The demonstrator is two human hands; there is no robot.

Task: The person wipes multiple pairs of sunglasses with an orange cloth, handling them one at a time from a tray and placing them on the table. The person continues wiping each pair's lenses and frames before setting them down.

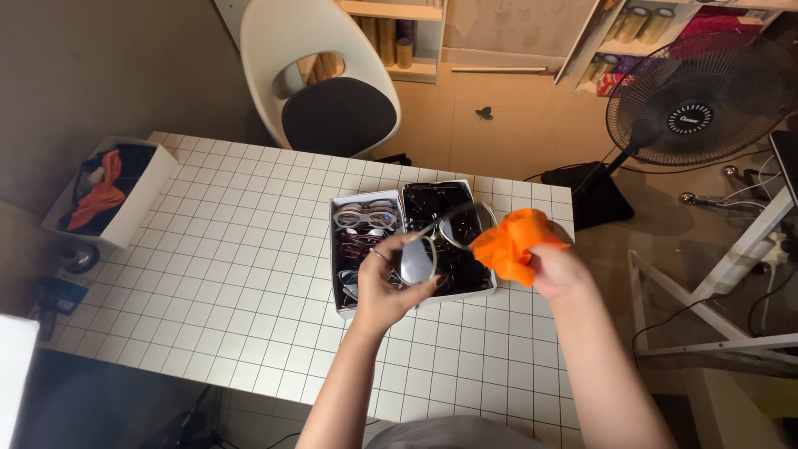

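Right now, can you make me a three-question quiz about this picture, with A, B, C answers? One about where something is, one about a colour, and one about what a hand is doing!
1. Where is the box of glasses?
A. on the white chair
B. on the tiled table
C. on the floor by the fan

2. What colour is the cloth?
A. orange
B. green
C. blue

3. What is the left hand doing?
A. lying flat on the table
B. holding a pair of glasses
C. reaching for the fan

Answers:
1 B, the box sits on the table.
2 A, the cloth in the right hand is bright orange.
3 B, its fingers grip the glasses above the box.
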